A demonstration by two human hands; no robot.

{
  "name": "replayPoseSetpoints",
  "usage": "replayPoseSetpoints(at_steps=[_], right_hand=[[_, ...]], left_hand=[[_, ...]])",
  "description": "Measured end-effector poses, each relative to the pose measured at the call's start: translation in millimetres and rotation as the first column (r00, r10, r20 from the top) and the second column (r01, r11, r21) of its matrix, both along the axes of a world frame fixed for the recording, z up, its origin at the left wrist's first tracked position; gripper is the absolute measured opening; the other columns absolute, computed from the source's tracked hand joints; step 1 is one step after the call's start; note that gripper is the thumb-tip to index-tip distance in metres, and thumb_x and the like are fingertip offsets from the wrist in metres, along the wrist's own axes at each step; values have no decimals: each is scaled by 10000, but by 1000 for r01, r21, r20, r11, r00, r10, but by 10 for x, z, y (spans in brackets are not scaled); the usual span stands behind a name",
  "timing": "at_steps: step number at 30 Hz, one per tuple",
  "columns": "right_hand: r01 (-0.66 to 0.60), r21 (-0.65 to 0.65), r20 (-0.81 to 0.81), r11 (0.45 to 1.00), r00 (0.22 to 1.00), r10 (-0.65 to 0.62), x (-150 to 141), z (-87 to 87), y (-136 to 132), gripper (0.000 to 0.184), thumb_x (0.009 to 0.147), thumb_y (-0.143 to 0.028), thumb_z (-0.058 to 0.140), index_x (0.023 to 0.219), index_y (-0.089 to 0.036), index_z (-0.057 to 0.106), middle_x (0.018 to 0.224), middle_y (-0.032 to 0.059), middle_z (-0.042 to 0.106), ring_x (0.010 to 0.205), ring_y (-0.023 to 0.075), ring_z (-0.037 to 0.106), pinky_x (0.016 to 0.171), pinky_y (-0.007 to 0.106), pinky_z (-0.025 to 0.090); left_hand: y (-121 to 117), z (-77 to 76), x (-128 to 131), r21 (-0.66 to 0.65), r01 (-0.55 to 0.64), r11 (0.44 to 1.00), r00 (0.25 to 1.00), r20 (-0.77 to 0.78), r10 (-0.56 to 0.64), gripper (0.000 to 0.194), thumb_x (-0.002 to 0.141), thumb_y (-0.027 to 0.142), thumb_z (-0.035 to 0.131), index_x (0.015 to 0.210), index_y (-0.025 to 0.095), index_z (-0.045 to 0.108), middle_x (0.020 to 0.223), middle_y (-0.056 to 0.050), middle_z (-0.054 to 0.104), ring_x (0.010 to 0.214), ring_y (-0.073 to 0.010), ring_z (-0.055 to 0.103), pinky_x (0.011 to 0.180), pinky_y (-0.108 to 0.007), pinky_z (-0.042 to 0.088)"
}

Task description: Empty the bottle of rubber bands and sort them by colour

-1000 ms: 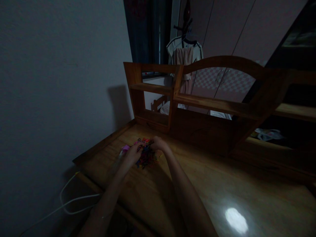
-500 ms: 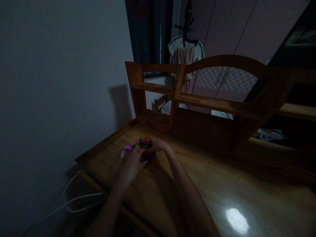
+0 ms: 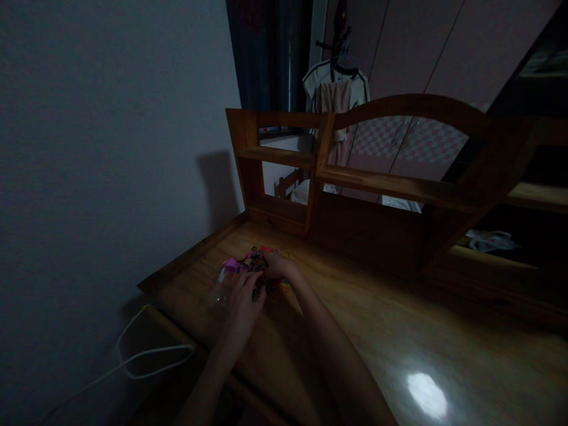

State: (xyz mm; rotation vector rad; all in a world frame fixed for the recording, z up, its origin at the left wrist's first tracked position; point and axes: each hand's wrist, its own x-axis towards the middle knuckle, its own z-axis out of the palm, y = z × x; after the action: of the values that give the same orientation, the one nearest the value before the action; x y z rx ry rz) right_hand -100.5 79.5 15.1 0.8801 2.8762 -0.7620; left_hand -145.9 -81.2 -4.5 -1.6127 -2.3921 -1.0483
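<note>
Both bare hands are at a heap of thin multicoloured strands (image 3: 254, 260) that lies on the wooden desk (image 3: 355, 319), towards its left end and short of the shelf unit (image 3: 377, 178) along the back. The right hand (image 3: 276, 265) reaches over the heap from the right with its wrist bent; its fingers are hidden behind the hand and among the strands, so whether they are wide, narrow or gripping cannot be told. The left hand (image 3: 244, 299) is at the near left side of the heap, fingers curved, the thumb a narrow gap away from them with dark strands showing there (whether any are pinched, the dim light does not reveal). Just beside the left hand, on its outer side, is a clear plastic container (image 3: 218, 296), its outline faint, with a purple piece (image 3: 229, 264) at its far end, near the heap's left edge. A white cable (image 3: 155, 352) loops beyond the desk's left edge, a glare spot (image 3: 427, 394) shines on the bare wood at the right, and a crumpled plastic bag (image 3: 490, 241) sits in a right-hand compartment of the shelf unit.
</note>
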Motion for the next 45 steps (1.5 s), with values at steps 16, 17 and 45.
replayPoseSetpoints(at_steps=[16, 17, 45], right_hand=[[9, 30, -141, 999, 990, -5, 230, 301, 195, 256, 789, -255, 596, 998, -172, 718, 977, 67, 729, 877, 184, 662, 675, 195, 433], [1, 35, -149, 999, 989, 5, 248, 336, 192, 261, 791, -240, 587, 1008, -174, 717, 987, 65, 729, 883, 182, 661, 679, 193, 430], [57, 181, 206, 982, 974, -94, 296, 277, -160, 1175, 446, -263, 899, 1466, -252, 314, 1372, 224, 484, 1173, 385, 557, 875, 409, 507]], left_hand=[[-106, -122, 294, 148, -18, 989, 973, 232, -17, 253, 919, 231, 436, 1070, 232, 639, 1133, -57, 626, 1073, -205, 588, 935, -341, 482], [-101, -132, 293, 139, -21, 990, 974, 225, -11, 255, 921, 233, 433, 1068, 238, 641, 1138, -54, 631, 1081, -207, 587, 944, -346, 478], [-58, -441, 204, 39, -92, 995, 996, 3, 92, 243, 888, 258, 468, 1057, 219, 638, 1176, -83, 663, 1087, -251, 618, 938, -383, 490]])
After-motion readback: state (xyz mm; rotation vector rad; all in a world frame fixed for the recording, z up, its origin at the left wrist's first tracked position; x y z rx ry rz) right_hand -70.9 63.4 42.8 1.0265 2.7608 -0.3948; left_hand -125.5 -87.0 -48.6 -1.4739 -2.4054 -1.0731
